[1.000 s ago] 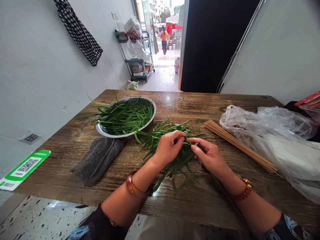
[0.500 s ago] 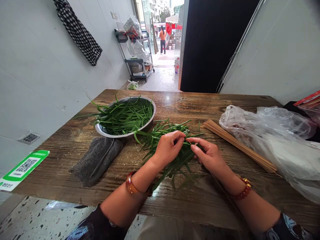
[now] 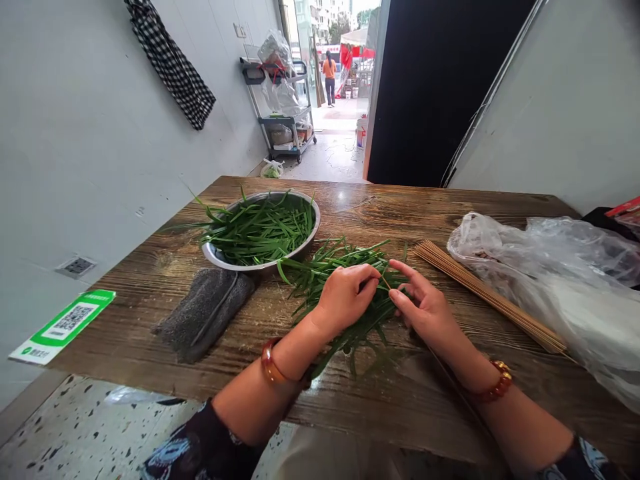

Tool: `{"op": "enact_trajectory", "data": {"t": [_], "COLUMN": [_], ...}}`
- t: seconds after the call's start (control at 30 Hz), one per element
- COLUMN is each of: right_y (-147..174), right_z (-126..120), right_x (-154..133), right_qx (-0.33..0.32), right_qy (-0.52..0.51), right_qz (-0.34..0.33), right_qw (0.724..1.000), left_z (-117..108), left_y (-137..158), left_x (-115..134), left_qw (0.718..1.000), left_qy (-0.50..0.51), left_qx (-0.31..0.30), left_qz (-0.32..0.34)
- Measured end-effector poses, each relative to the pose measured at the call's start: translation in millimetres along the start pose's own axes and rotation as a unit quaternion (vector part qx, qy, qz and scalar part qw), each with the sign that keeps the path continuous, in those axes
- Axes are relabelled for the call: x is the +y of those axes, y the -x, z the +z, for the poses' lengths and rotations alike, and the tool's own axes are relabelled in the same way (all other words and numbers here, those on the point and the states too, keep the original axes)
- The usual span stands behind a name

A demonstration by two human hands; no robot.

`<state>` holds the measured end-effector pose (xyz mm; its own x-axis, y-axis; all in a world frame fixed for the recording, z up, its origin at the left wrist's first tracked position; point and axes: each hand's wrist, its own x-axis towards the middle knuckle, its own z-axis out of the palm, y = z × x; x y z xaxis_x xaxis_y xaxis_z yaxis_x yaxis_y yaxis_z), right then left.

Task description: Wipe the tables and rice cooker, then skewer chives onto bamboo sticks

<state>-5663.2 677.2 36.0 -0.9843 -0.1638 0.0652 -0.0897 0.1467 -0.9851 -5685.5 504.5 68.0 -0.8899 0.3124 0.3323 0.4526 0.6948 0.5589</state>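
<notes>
My left hand (image 3: 350, 291) is closed in a pinch at the upper end of a thin bamboo skewer (image 3: 386, 283). Whether a leaf is also between those fingertips is hidden. My right hand (image 3: 425, 303) grips the same skewer lower down by thumb and curled fingers, its index finger stretched out above. Under both hands lies a loose heap of green chives (image 3: 327, 263), long flat leaves spread on the wooden table (image 3: 360, 417). Beyond my left hand, more cut chives (image 3: 265, 230) fill a metal bowl (image 3: 316, 230), some leaves hanging over its left rim.
A bundle of bamboo skewers (image 3: 490, 297) lies at right beside a clear plastic bag (image 3: 545, 267). On the left are a dark grey cloth (image 3: 207, 313) and a green QR-code card (image 3: 67, 325). A loaded cart (image 3: 285, 120) stands past the table, near the doorway; a person (image 3: 329, 77) is outside.
The whole view has shifted slightly, so things appear further right. My right index finger has lifted and straightened away from the left fingertips, and more of the skewer shows between my hands.
</notes>
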Motion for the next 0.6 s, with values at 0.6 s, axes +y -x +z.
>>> {"op": "enact_trajectory", "data": {"t": [0.6], "right_y": [-2.7], "right_z": [-2.4], "right_x": [6.2], "right_qx": [0.032], "right_qy": [-0.001], "right_qz": [0.007], "right_qw": [0.999], "left_z": [-15.4], "left_y": [-5.5], "left_x": [-11.8], "left_qw": [0.997], "left_qy": [-0.011], "left_qx": [0.079], "left_qz": [0.026]}}
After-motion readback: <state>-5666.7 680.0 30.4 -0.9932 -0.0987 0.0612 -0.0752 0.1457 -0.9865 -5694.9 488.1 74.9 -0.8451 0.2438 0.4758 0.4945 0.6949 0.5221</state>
